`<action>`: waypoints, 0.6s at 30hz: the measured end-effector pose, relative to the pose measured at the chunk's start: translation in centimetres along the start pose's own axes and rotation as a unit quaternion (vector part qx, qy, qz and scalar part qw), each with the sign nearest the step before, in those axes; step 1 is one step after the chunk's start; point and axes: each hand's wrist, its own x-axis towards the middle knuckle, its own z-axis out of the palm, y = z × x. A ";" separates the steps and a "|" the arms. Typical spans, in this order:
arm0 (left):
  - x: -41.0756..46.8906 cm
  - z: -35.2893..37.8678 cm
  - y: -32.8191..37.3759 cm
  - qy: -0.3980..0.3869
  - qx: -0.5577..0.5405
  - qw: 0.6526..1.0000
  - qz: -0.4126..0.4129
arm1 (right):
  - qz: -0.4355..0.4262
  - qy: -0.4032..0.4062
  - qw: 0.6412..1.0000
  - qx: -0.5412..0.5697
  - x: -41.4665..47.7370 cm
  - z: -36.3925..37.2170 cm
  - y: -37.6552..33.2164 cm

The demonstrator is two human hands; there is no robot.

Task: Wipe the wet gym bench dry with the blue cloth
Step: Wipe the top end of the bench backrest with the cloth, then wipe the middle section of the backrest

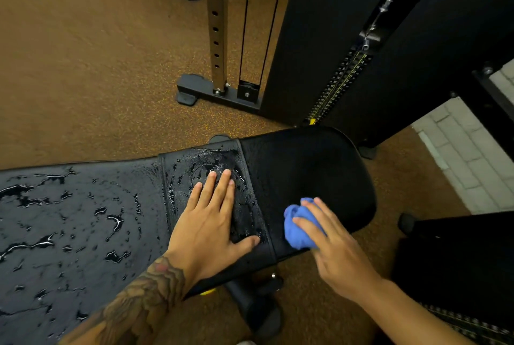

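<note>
A black padded gym bench [83,219] stretches from the left edge to the right centre. Its long left pad and middle section are covered with water puddles and droplets. The rounded right end pad [311,166] looks matte, with no visible drops. My left hand [214,222] lies flat, fingers spread, on the wet middle section. My right hand [331,244] presses a bunched blue cloth [297,230] onto the near edge of the right end pad.
A cable machine with a perforated steel post [215,24], black cables and a base foot [192,91] stands behind the bench. Its black weight stack housing [347,38] rises at the right. Brown speckled floor surrounds everything. White brick [472,155] shows at the right.
</note>
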 end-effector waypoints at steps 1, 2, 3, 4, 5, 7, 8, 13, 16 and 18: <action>0.0 0.0 0.0 -0.001 -0.001 1.000 0.000 | 0.024 0.013 1.000 0.003 0.7 0.0 0.4; 0.0 0.0 0.0 0.000 -0.001 1.000 0.000 | 0.057 0.036 0.998 0.009 1.9 0.1 0.6; 0.0 0.0 0.0 0.003 -0.001 1.000 -0.001 | 0.091 0.061 0.994 0.014 3.5 0.2 0.7; 0.0 0.0 0.0 0.004 -0.001 1.000 -0.002 | 0.121 0.084 0.989 0.018 5.3 0.5 0.6; 0.0 0.0 0.0 0.003 -0.002 1.000 -0.003 | 0.137 0.101 0.985 0.024 7.1 0.7 0.3; -0.1 0.0 0.0 -0.001 -0.007 1.000 -0.005 | 0.126 0.101 0.986 0.031 9.6 1.6 -1.3; 0.0 0.0 0.0 -0.002 -0.010 1.000 -0.005 | 0.101 0.083 0.991 0.030 9.9 2.1 -2.5; -1.3 -0.6 -1.3 0.012 -0.031 0.999 -0.001 | -0.002 0.029 0.998 0.056 3.7 2.4 -4.2; -3.1 -0.7 -3.0 0.024 -0.027 0.999 -0.007 | 0.024 0.039 0.994 0.101 1.7 1.4 -4.1; -4.2 -0.8 -3.7 0.024 -0.029 0.999 -0.016 | 0.045 0.055 0.988 0.137 2.5 1.2 -5.8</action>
